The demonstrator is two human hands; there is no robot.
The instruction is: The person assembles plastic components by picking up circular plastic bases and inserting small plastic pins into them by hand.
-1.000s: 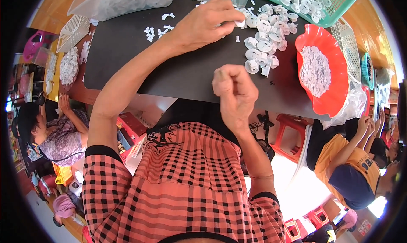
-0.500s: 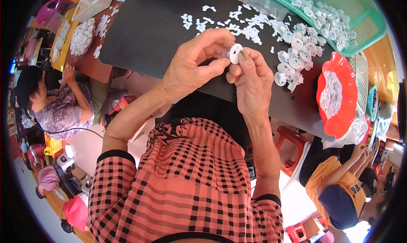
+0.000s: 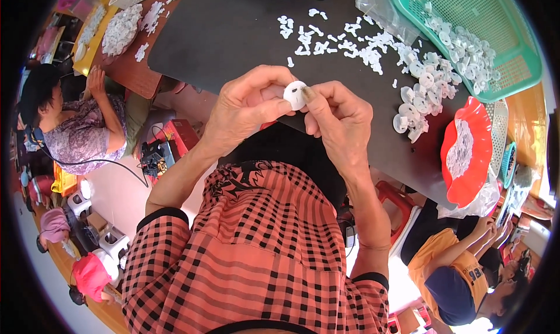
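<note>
A white round plastic part [image 3: 293, 97] with small dark slots in its face is held up over the table's near edge. My left hand [image 3: 248, 112] pinches it from the left between thumb and fingers. From the right, the thumb of my right hand [image 3: 343, 124] presses at its edge, the other fingers curled behind; whether a smaller piece is in that pinch is hidden. Beyond my hands, small white plastic pieces [image 3: 370, 57] lie scattered on the black tabletop [image 3: 227, 36]. A heap of white round parts [image 3: 421, 100] sits to the right of them.
At the far right a green basket [image 3: 522, 77] holds more white parts. A red wavy-edged bowl [image 3: 481, 133] of small white pieces stands nearer, beside a clear plastic bag [image 3: 478, 197]. Co-workers sit left and right; a red stool [image 3: 394, 203] is by my right elbow.
My hands and the round part have come left and slightly nearer to me. The part's slotted face now turns more toward me. The whole view has shifted a little.
</note>
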